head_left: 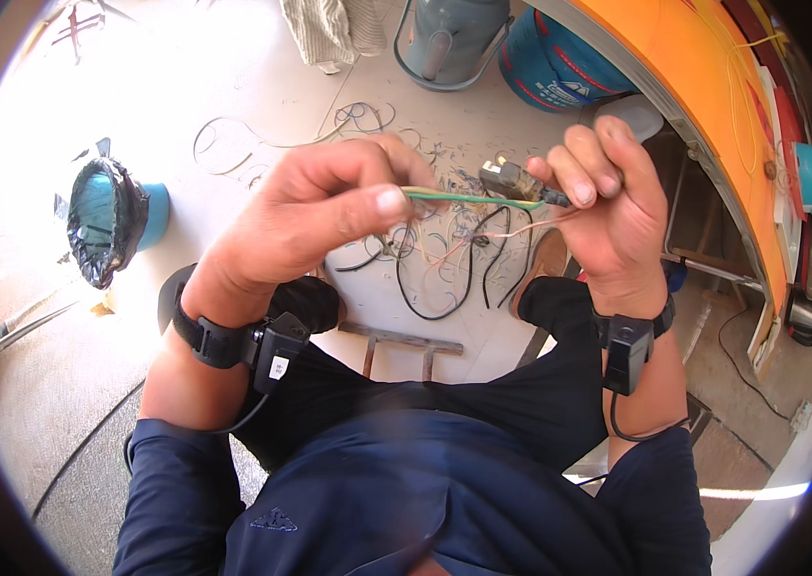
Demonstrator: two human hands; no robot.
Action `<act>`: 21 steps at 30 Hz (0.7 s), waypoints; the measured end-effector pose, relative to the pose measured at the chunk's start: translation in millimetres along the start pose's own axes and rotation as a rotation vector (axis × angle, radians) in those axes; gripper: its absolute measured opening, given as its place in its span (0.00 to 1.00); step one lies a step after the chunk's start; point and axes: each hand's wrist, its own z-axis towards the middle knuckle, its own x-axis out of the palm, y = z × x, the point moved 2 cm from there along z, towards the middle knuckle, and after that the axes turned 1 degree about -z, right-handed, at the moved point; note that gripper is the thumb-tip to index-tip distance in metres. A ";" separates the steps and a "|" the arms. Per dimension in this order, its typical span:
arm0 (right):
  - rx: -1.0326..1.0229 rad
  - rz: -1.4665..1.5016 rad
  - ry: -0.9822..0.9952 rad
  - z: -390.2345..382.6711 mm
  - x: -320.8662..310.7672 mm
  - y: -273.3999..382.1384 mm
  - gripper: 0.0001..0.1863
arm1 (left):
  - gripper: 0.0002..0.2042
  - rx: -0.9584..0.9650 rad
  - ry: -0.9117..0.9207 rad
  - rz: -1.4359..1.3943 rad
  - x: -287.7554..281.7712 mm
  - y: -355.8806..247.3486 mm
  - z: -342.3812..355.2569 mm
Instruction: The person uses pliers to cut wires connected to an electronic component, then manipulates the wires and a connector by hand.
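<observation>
A green-and-yellow wire (473, 199) is stretched between my two hands above the floor. My left hand (329, 206) is closed, pinching one end of it between thumb and fingers. The other end meets a small dark piece (554, 197) at the fingertips of my right hand (614, 187), whose thumb and forefinger are closed on it. What kind of piece it is does not show clearly. A thin pinkish wire (524, 229) also runs to the right hand. Just behind the stretched wire is a dark grey, blocky object (504, 178), partly hidden and blurred.
Wire scraps (439, 240) and a black cable (435, 315) litter the floor between my feet. A blue bucket with a black bag (103, 226) stands left. Ahead are a grey bucket (451, 38) and a blue bucket (545, 62). An orange panel (703, 106) curves along the right.
</observation>
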 end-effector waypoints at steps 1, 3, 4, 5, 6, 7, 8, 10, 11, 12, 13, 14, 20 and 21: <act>0.019 0.026 0.015 2.1 1.5 -3.4 0.16 | 0.15 0.134 -0.053 -0.019 4.2 -1.1 3.5; 0.087 0.043 -0.122 3.7 8.0 -20.5 0.16 | 0.16 0.200 0.017 -0.199 25.2 -3.5 16.3; 0.142 0.024 -0.134 2.8 10.4 -30.7 0.17 | 0.16 0.231 0.051 -0.288 31.7 -5.5 20.1; 0.196 0.005 -0.146 1.1 13.4 -38.2 0.17 | 0.17 0.178 0.099 -0.304 35.6 -3.6 21.5; 0.288 0.116 -0.192 -1.0 21.2 -40.1 0.19 | 0.18 0.126 0.138 -0.319 39.0 -0.9 20.3; 0.239 0.164 -0.129 -3.3 25.0 -34.4 0.19 | 0.19 0.067 0.173 -0.391 47.3 -5.0 21.0; 0.189 0.211 -0.067 -6.1 27.0 -26.8 0.19 | 0.19 0.035 0.130 -0.468 46.3 -3.5 21.2; 0.083 0.240 0.023 -12.0 40.1 -14.9 0.20 | 0.20 -0.029 0.030 -0.613 42.6 1.7 21.5; 0.087 0.191 0.101 -13.8 42.0 -14.1 0.20 | 0.20 -0.055 0.013 -0.604 44.6 0.8 19.7; 0.084 0.137 0.170 -17.2 42.1 -11.2 0.20 | 0.20 -0.085 0.006 -0.602 49.3 -2.5 19.4; 0.082 0.083 0.238 -21.1 43.3 -9.1 0.20 | 0.20 -0.115 -0.001 -0.599 52.3 -3.3 19.2; 0.057 0.026 0.185 -26.7 48.0 -10.7 0.20 | 0.19 -0.130 0.027 -0.623 48.9 -0.3 16.4; 0.113 -0.072 0.026 -37.1 45.0 -11.8 0.18 | 0.18 -0.139 -0.012 -0.537 47.3 1.4 7.1; 0.118 -0.079 0.013 -37.4 44.4 -12.1 0.18 | 0.18 -0.147 -0.015 -0.524 46.7 1.7 6.0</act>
